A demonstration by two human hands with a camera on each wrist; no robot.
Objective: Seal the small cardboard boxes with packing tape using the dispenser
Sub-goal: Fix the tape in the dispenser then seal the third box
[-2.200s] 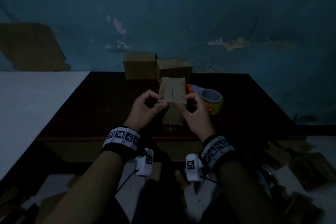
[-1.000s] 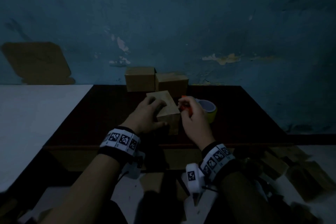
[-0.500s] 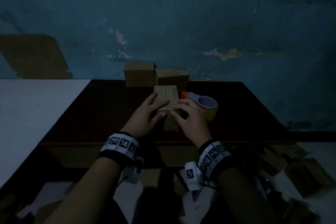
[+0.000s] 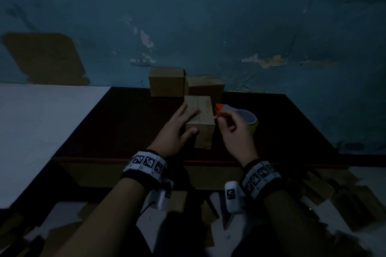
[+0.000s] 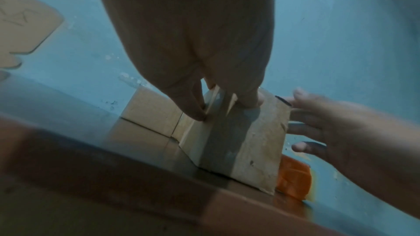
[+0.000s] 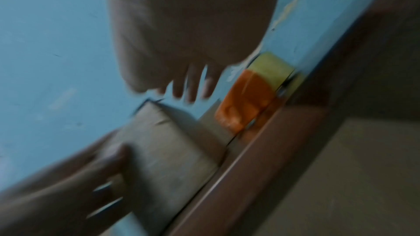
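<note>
A small cardboard box [image 4: 201, 120] stands on the dark table [image 4: 125, 123], its top flaps closed along a centre seam. My left hand [image 4: 183, 123] presses on it, fingers flat on the top and thumb against the front face; the left wrist view shows the fingertips [image 5: 195, 109] at the seam. My right hand [image 4: 227, 126] hovers just right of the box, fingers loosely spread [image 5: 300, 146] and holding nothing. Beside it lies the orange tape dispenser [image 4: 219, 108] with its yellowish tape roll [image 4: 251, 123]. The blurred right wrist view shows the dispenser [image 6: 245, 100] close past my fingers.
Two more cardboard boxes [image 4: 166, 84] [image 4: 205, 87] stand at the back against the blue wall. A white surface [image 4: 41, 121] adjoins the table on the left. Cardboard scraps [image 4: 334, 194] litter the floor below the front edge.
The box, earlier held up in both hands, now stands on the table. My right hand has come off its top and moved right toward the dispenser. The left hand stays on the box.
</note>
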